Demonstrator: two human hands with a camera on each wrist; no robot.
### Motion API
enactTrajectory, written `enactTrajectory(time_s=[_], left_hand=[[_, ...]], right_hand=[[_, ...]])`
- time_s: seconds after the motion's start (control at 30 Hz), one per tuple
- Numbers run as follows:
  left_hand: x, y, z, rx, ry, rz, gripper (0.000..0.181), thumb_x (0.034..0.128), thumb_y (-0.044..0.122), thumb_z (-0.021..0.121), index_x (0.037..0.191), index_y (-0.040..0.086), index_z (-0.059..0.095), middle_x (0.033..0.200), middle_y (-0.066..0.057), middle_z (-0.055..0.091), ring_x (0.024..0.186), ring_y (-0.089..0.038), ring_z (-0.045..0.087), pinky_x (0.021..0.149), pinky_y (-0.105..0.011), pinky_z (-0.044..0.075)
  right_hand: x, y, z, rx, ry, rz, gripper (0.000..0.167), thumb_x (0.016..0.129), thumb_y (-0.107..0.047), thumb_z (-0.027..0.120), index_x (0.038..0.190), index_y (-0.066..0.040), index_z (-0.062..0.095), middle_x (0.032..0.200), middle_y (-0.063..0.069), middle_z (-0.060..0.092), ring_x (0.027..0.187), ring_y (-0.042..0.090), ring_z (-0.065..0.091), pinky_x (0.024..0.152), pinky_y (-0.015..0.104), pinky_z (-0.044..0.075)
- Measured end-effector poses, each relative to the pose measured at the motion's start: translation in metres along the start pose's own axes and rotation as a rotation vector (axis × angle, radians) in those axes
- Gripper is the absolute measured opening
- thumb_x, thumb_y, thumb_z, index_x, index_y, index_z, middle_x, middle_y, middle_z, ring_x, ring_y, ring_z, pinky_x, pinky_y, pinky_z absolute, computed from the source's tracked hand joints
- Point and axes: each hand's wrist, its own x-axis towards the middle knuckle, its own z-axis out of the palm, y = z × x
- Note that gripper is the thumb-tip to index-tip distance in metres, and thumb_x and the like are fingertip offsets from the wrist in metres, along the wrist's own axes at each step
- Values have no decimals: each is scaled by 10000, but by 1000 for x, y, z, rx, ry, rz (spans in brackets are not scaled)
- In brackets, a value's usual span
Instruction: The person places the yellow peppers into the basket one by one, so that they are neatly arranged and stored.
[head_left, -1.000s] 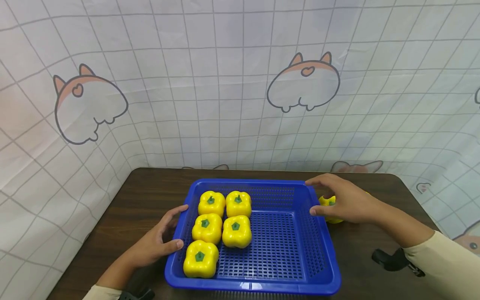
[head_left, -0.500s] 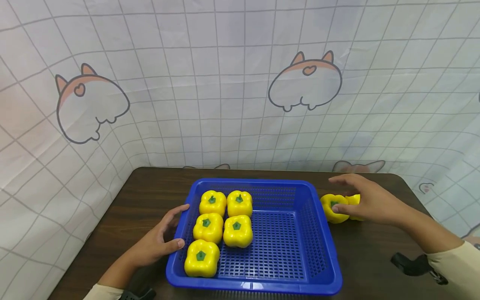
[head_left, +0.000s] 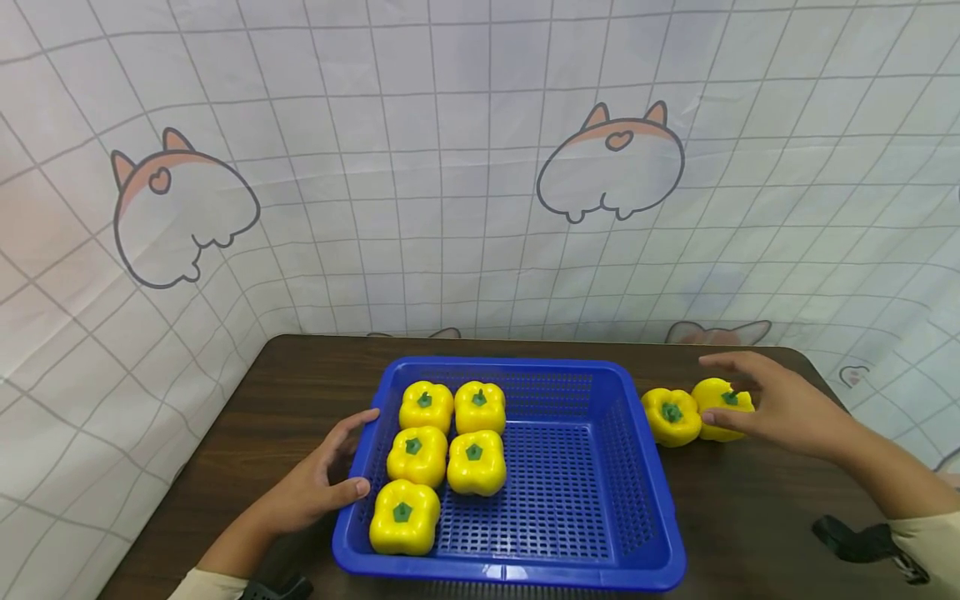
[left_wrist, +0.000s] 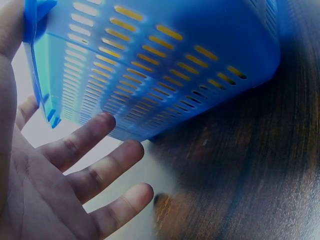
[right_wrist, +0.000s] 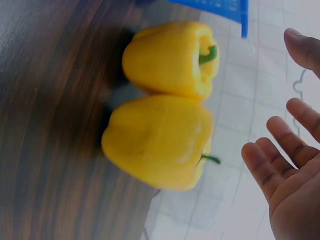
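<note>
A blue plastic basket [head_left: 558, 577] holds several yellow bell peppers [head_left: 477, 463] along its left side. At the basket's left rim, my left hand [head_left: 318, 483] touches the edge with thumb and index fingertip. Its other fingers extend loosely beside the perforated wall [left_wrist: 165, 70] in the left wrist view. Two more yellow bell peppers stand side by side right of the basket, a nearer-basket pepper [head_left: 671, 417] and an outer pepper [head_left: 722, 408]. Over the outer one hovers my right hand [head_left: 787, 408], fingers spread and holding nothing. The right wrist view shows a gap between the hand and that pepper [right_wrist: 160, 142].
Everything stands on a dark wooden table [head_left: 247, 400]. Behind its far edge hangs a white gridded cloth [head_left: 465, 233] with cartoon animal prints. The basket's right half shows its bare slotted floor [head_left: 558, 492].
My right hand has moved rightward from the basket's right rim, past the nearer pepper, to above the outer one. Both loose peppers have come into sight. The left hand stays at the rim.
</note>
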Motion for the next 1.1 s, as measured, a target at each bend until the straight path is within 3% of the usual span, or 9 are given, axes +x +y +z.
enactTrajectory(time_s=[0.43, 0.77, 1.1], left_hand=[[0, 0, -1, -13, -7, 1, 774, 988, 207, 637, 1610, 265, 180, 1427, -327, 440, 1200, -426, 573, 818, -407, 602], [0, 1, 0, -32, -4, -6, 778, 984, 217, 643, 1609, 261, 182, 1419, -333, 441, 1189, -428, 577, 812, -411, 604], [0, 1, 0, -18, -4, 11, 771, 987, 207, 638, 1608, 260, 185, 1403, -322, 456, 1181, -424, 580, 813, -405, 603]], right_hand=[[-9, 28, 0, 13, 11, 37, 739, 898, -387, 801, 1456, -16, 489, 1444, 265, 485, 1202, 541, 523, 919, 698, 444], [-8, 42, 5, 0, -30, 80, 779, 893, -370, 809, 1472, 15, 459, 1460, 312, 454, 1191, 577, 520, 881, 702, 471], [-6, 53, 11, 20, -79, 65, 788, 905, -329, 802, 1493, 37, 427, 1488, 346, 404, 1170, 613, 530, 833, 636, 538]])
